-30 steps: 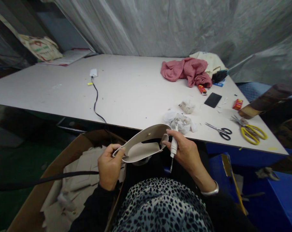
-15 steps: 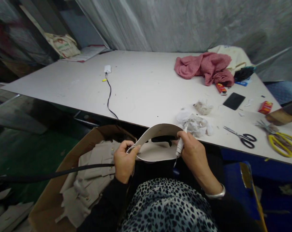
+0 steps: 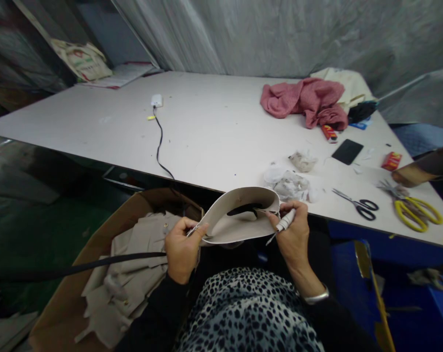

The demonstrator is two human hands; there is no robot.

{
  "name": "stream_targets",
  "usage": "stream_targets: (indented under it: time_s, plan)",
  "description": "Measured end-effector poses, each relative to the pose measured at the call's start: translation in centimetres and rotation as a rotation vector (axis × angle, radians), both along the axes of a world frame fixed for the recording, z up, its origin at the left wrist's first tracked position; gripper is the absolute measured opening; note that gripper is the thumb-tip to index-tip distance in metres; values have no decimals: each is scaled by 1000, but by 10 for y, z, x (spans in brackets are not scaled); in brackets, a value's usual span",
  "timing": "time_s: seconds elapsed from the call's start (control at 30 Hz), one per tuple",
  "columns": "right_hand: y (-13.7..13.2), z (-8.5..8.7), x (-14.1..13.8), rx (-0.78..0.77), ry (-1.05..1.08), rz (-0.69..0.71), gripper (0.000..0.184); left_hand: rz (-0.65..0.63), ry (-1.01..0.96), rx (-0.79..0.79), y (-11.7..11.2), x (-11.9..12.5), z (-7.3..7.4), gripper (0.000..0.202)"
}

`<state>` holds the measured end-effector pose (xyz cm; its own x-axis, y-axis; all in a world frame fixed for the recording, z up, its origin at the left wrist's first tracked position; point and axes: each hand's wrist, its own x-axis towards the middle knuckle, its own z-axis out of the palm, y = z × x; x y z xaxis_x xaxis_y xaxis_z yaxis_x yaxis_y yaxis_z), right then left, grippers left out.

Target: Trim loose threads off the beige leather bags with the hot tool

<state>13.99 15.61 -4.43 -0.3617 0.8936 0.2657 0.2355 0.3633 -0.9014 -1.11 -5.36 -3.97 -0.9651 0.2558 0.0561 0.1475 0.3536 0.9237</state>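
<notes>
My left hand [image 3: 183, 249] is closed, pinching the left corner of a beige leather-like bag [image 3: 239, 231]. The bag's mouth is spread toward me, with a dark cutout shape visible inside. My right hand [image 3: 295, 239] is closed at the bag's right corner. In that same hand lies a slim tool [image 3: 286, 221] with a white-wrapped handle and a thin metal tip pointing down-left, outside the bag. A black strap [image 3: 85, 265] runs in from the left and reaches my left hand; whether it joins the bag is hidden.
A cardboard box [image 3: 56, 303] of beige pieces [image 3: 133, 249] stands at left. On the white table [image 3: 199, 127] lie crumpled plastic [image 3: 289, 185], black-handled scissors [image 3: 364, 206], yellow-handled scissors [image 3: 414, 220] and a pink cloth [image 3: 302, 95]. Another person's hand [image 3: 407, 177] rests by the yellow scissors.
The tool in my right hand has tilted, its handle swinging up to the right. My right fingers have shifted on the bag's corner, and its mouth looks rounder. The view has shifted slightly.
</notes>
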Motion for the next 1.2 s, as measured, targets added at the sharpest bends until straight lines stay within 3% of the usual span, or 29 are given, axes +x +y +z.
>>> stream_targets:
  time_s: [0.27, 0.37, 0.47, 0.57, 0.63, 0.67, 0.77, 0.87, 0.93, 1.03, 1.13, 1.2]
  plan:
    - [-8, 12, 8, -72, 132, 162, 31, 150, 65, 89, -9, 1, -8, 26]
    - [-14, 23, 13, -166, 161, 212, 32, 101, 107, 54, -18, 1, 1, 25]
    - [-22, 38, 18, -315, 220, 259, 35, -49, 208, -116, -30, -3, 31, 25]
    - [-30, 50, 22, -435, 272, 304, 36, -223, 372, -305, -45, -19, 75, 26]
    - [-33, 55, 25, -473, 290, 336, 34, -462, 362, -410, -53, -38, 104, 34]
    - [-33, 55, 27, -485, 297, 353, 34, -562, 336, -440, -56, -49, 115, 38]
    - [-33, 51, 30, -524, 300, 415, 36, -614, 281, -347, -49, -83, 135, 27]
    - [-33, 45, 30, -538, 271, 464, 36, -821, 185, -170, -11, -104, 132, 20]
    - [-32, 42, 29, -519, 245, 485, 35, -1090, 104, -88, 27, -104, 120, 29]
    - [-30, 39, 26, -460, 202, 509, 33, -1364, -163, 7, 84, -89, 93, 43]
    - [-23, 35, 23, -373, 175, 490, 28, -1537, -292, -31, 123, -72, 70, 48]
    - [-17, 31, 22, -329, 172, 455, 24, -1597, -297, -78, 135, -65, 63, 45]
